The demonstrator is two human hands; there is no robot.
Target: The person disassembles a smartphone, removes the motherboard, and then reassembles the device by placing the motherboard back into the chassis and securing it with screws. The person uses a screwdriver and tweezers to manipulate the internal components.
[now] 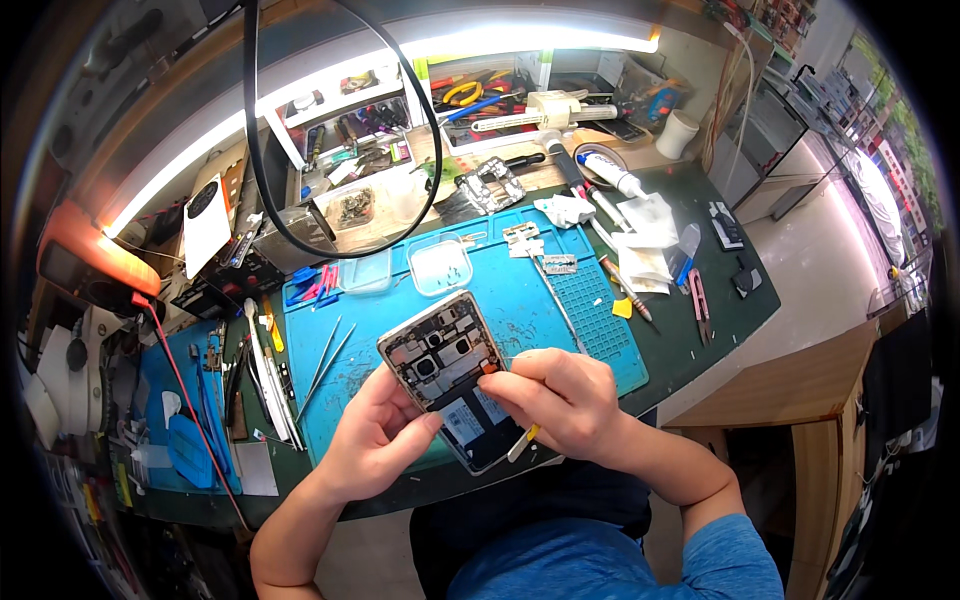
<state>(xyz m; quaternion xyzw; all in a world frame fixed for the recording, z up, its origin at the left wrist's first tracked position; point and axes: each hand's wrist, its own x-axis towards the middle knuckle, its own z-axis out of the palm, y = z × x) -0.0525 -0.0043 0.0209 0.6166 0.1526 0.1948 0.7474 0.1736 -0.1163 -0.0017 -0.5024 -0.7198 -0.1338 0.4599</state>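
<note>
An opened smartphone [445, 375] is tilted above the near part of the blue work mat [400, 290]. Its back is off, so the camera modules, boards and battery [463, 422] show. My left hand [385, 430] grips the phone along its left side, with the thumb on its lower left edge. Over the phone's right side, my right hand [555, 400] has its fingers pinched together beside a small orange part [487, 369]. A slim pale tool with a yellow band [523, 442] juts out below the right palm, held in that hand; its other end is hidden.
Clear plastic boxes [440, 265] stand behind the phone. Tweezers [322, 360] lie to the left, a soldering iron [628, 290] and pink-handled pliers [699, 305] to the right. A black cable loop [440, 130] hangs overhead. Tool shelves [350, 140] line the back.
</note>
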